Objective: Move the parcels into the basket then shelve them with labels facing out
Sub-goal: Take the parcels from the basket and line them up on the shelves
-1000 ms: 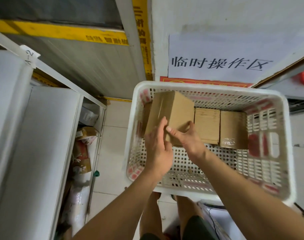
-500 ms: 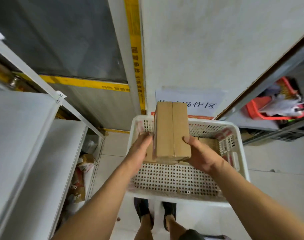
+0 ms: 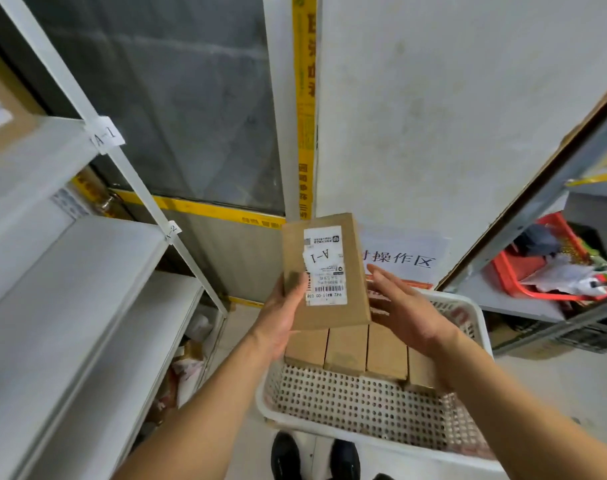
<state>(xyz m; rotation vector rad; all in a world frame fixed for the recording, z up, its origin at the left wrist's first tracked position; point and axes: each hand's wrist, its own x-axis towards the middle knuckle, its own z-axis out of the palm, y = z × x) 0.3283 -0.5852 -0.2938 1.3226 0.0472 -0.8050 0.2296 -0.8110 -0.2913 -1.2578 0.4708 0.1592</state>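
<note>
- On your far left the white shelving stands in tiers, its upright tagged A-1 on the upper level and what reads as a "-2" tag on the level below; that A-1 tag is, I judge, where the box you are holding belongs.
- On the top tier at the left edge a brown carton already sits, with a pale patch that may be its label.
- Your left hand grips the held parcel from below and from its left side, thumb curled over the front face beside the label. The hold leaves the label uncovered so you can read it; it is upside down to you and marked A-1.
- The parcel is raised upright in front of you, above the basket and clear of the boxes in it.
- Your right hand is open, fingers straight, just beside the parcel's right edge; whether it touches the cardboard I cannot tell. It looks placed to steady or turn the box.
- Below, the white perforated basket stands on a pale floor and holds a row of brown parcels standing side by side against its far wall.
- Behind it a paper sign hangs on the grey wall.
- On the right, another shelf carries a red tray of mixed clutter.
</note>
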